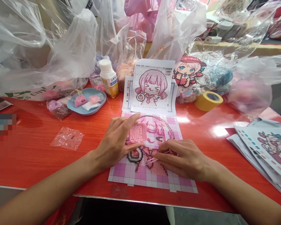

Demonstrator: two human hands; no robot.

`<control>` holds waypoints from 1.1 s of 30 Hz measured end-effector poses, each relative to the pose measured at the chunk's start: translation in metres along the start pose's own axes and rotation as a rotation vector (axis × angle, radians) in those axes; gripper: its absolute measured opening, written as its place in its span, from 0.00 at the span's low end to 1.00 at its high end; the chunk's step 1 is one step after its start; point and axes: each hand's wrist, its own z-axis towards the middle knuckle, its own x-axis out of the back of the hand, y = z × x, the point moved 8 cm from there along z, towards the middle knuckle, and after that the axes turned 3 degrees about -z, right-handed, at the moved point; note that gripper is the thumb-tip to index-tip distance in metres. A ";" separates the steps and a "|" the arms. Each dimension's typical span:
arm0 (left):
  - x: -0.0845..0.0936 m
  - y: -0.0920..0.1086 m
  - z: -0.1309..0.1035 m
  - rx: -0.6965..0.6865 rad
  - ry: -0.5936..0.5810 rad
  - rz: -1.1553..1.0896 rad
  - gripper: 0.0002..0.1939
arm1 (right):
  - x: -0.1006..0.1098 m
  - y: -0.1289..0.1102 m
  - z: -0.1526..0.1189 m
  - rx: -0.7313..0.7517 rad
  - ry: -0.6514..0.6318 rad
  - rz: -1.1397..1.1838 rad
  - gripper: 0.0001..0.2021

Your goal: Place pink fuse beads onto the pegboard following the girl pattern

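A glossy red table [32, 168] holds a partly beaded pegboard [121, 176] near its front edge. Over it, the left hand [117, 139] spans a pink bead tray [145, 132]; the right hand [182, 159] pinches slim pink tweezers [151, 161]. Beyond stand a printed chart [152, 84] and bottle [108, 79].

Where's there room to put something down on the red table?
On the red table: one bare patch between the right hand, the yellow tape and the papers; another between the clear packet and the left forearm. The back is crowded with plastic bags.
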 end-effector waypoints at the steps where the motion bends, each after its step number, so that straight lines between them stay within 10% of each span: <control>1: 0.000 0.000 0.000 0.001 0.000 -0.001 0.40 | 0.000 0.000 0.000 0.000 0.000 -0.001 0.07; 19: 0.002 0.001 0.001 -0.001 0.003 0.001 0.41 | 0.001 -0.001 -0.001 0.005 0.029 -0.005 0.07; 33: -0.005 0.013 -0.002 -0.121 -0.078 -0.168 0.42 | 0.027 0.013 0.000 -0.219 0.310 -0.178 0.11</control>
